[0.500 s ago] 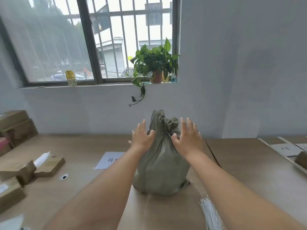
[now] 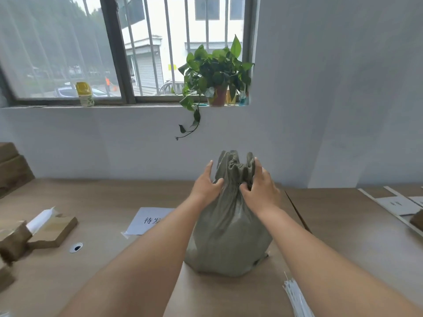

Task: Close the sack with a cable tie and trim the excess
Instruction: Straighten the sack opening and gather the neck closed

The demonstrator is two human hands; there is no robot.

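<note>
Around sack [image 2: 229,227] neck, both hands [image 2: 231,186]

"待发" on white paper sheet [image 2: 146,221]

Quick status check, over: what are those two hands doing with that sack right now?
Left hand and right hand gripping the sack at its gathered neck. No tie on yet. Cable ties lie bottom right. Nothing blocking.

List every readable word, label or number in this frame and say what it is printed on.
"待发": on the white sheet lying on the table, left of the sack; the left arm hides any further characters.
Papers at the right edge: dark marks, too small to read.
Yellow-capped bottle on the sill: label too blurred to read.
</note>
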